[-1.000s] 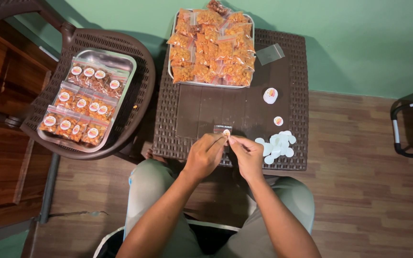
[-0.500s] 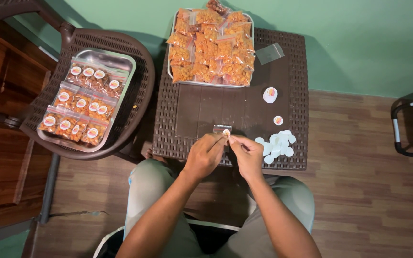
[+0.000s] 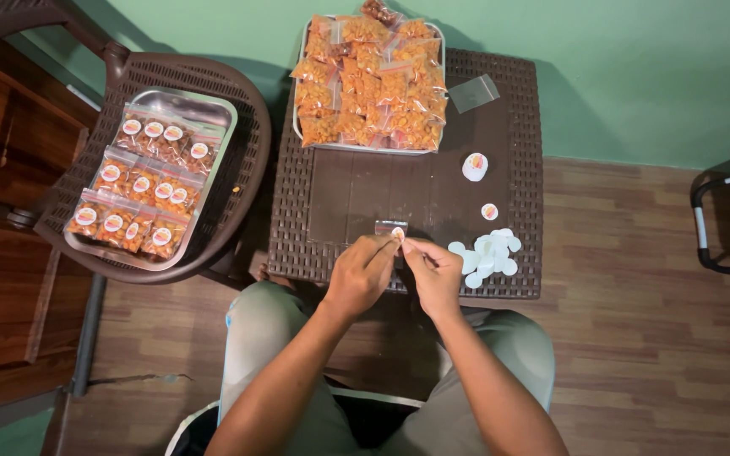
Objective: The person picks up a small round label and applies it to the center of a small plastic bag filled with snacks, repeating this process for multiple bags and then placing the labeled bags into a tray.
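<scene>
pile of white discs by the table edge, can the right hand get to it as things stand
Probably yes. The pile of white discs lies just beside the right hand on the table, with nothing between them, though both hands are pinching a small round sticker.

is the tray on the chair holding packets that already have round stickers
Yes, the packets in the metal tray on the chair each bear a round sticker.

Hands hide the small clear bag (image 3: 390, 226) — mostly.
</scene>
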